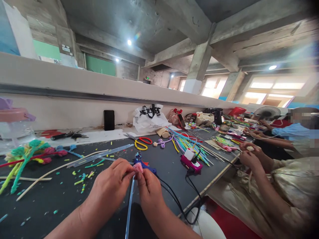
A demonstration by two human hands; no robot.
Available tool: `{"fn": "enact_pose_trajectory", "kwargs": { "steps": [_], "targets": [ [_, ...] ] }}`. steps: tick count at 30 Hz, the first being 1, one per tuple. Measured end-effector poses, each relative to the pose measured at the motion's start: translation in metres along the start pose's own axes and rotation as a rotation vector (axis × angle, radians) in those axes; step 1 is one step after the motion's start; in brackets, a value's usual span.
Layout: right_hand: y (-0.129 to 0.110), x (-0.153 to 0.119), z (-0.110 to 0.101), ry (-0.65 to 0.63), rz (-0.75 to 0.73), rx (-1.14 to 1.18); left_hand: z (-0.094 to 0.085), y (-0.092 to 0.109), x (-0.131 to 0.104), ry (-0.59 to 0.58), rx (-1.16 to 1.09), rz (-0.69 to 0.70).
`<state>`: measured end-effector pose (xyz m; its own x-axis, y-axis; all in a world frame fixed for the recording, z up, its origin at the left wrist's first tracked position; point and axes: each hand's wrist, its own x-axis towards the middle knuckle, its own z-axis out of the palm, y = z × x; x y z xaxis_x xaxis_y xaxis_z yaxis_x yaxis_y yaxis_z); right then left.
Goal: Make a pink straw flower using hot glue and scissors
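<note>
Worktable (169, 181) before you; your left hand (109, 186) and right hand (151, 189) meet above it at a tuft (138, 168). Glue gun (151, 170) just behind them, scissors (136, 138) farther back. Phone (109, 120) against the rear partition (62, 109); bag (151, 122) to its right. Your left: bottle (16, 127) behind fuzzy stems (26, 166). Your right: power strip (191, 165), then a co-worker (281, 186) beyond the table's near edge.

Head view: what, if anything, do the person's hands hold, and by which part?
The left hand and right hand pinch a small pink piece near its lower end; the exact contact is hidden.
</note>
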<state>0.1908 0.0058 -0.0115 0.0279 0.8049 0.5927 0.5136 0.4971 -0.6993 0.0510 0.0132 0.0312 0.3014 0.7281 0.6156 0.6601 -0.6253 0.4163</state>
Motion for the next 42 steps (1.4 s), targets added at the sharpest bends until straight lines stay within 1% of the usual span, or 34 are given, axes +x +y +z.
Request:
{"fn": "enact_pose_trajectory", "kwargs": {
  "steps": [6,9,12,17,26,29,34,39,42],
  "targets": [
    [0.0,0.0,0.0,0.008,-0.059,0.0,-0.003,0.002,0.006,-0.042,-0.149,-0.118],
    [0.0,0.0,-0.001,0.017,-0.064,0.013,-0.003,0.002,0.008,-0.051,-0.231,-0.136],
    [0.0,0.0,-0.001,0.021,-0.086,0.014,-0.002,0.003,0.009,-0.058,-0.273,-0.124],
    [-0.001,-0.002,-0.002,0.036,-0.09,0.006,-0.001,0.003,0.007,-0.026,-0.218,-0.057],
    [-0.001,-0.003,0.0,0.031,-0.031,0.058,-0.002,-0.005,0.002,-0.095,-0.109,0.125],
    [0.001,-0.002,0.0,0.027,-0.01,0.09,-0.005,-0.007,0.005,-0.114,-0.134,0.126],
    [0.002,0.0,-0.001,0.033,-0.02,0.105,-0.014,-0.008,0.013,-0.085,-0.174,0.073],
    [-0.002,-0.002,-0.002,0.04,-0.09,0.078,-0.018,-0.003,0.015,-0.189,-0.242,0.057],
    [-0.003,-0.001,-0.003,0.047,-0.157,0.062,-0.018,-0.001,0.015,-0.214,-0.334,0.019]
  ]
}}
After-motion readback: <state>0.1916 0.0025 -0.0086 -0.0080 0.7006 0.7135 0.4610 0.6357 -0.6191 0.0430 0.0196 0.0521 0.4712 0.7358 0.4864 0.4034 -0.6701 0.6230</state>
